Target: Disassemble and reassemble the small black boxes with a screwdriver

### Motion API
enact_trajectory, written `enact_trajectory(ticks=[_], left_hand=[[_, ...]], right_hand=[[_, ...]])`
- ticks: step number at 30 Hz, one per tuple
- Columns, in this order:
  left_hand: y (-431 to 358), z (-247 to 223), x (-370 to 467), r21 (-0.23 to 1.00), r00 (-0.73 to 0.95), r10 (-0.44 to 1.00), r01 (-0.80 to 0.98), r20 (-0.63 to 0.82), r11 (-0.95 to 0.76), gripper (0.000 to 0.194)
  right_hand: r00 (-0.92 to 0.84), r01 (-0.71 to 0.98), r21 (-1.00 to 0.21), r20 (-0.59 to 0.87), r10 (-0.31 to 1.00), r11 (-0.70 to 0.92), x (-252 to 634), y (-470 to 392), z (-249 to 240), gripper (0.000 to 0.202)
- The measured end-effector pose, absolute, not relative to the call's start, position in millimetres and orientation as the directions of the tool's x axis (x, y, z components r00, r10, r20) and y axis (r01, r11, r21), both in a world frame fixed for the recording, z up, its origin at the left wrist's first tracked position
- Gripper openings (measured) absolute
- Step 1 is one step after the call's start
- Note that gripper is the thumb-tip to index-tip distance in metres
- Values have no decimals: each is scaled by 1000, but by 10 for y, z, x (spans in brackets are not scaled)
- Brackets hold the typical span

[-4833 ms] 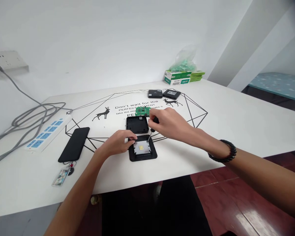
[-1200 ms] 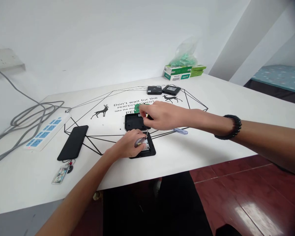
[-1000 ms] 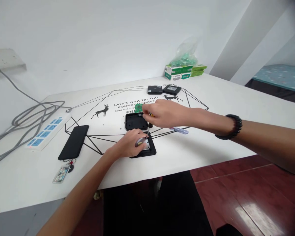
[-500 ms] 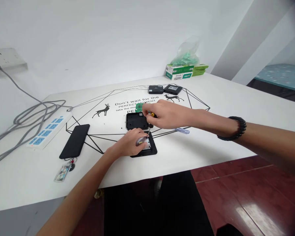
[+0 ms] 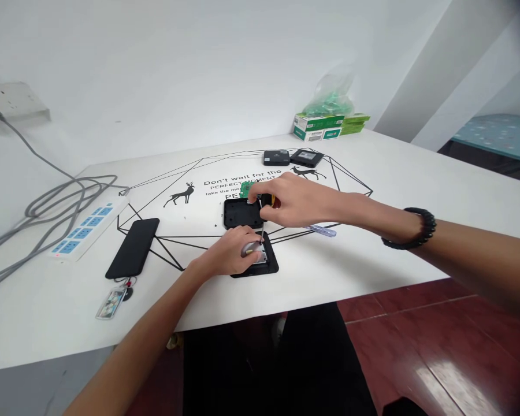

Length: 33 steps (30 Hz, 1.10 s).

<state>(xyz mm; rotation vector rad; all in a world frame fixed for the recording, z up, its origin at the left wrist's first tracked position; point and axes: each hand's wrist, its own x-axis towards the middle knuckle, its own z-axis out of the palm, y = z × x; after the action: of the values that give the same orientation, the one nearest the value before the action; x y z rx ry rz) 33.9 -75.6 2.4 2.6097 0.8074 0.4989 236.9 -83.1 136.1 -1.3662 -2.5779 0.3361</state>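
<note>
Right hand (image 5: 288,199) grips screwdriver (image 5: 267,200), shaft down toward metal plate (image 5: 261,257); left hand (image 5: 229,252) curled over black case (image 5: 272,268). Can't tell if it's pinching anything.

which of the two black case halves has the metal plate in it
The nearer half, partly covered by the left hand: it frames the silvery plate, while the farther half shows none.

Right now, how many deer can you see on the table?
2: one deer left of the printed words, another deer right of them, just past the right hand. That arm could hide more.
</note>
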Motion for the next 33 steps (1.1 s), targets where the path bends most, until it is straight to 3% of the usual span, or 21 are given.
enact_trajectory(ticks=[3,7,11,13,18,21,23,28,33], left_hand=[[-750,2,350,442,765,595,458,246,-771,23],[-715,-48,367,461,737,599,434,312,-774,24],[-665,-92,369,483,734,578,386,355,-786,37],[-657,-92,373,495,730,584,383,356,-780,38],[-694,-50,418,503,717,616,420,326,-756,27],[-714,-23,447,509,704,638,443,312,-738,19],[-718,-4,463,510,696,656,467,293,-722,18],[-711,25,517,552,674,705,509,222,-661,20],[-697,73,502,488,625,722,551,297,-677,20]], right_hand=[[-507,823,-237,105,856,516,2379,-835,1342,27],[-526,803,-276,90,846,529,2407,-856,1322,37],[-466,845,-263,64,883,465,2436,-874,1330,19],[-480,827,-300,61,875,475,2464,-879,1330,20],[-453,836,-321,53,890,444,2538,-882,1302,15],[-475,817,-340,63,878,467,2552,-877,1275,28],[-425,843,-333,69,903,422,2541,-878,1256,24],[-455,812,-337,148,878,477,2484,-985,1247,12],[-359,834,-328,288,888,444,2499,-1221,1334,4]])
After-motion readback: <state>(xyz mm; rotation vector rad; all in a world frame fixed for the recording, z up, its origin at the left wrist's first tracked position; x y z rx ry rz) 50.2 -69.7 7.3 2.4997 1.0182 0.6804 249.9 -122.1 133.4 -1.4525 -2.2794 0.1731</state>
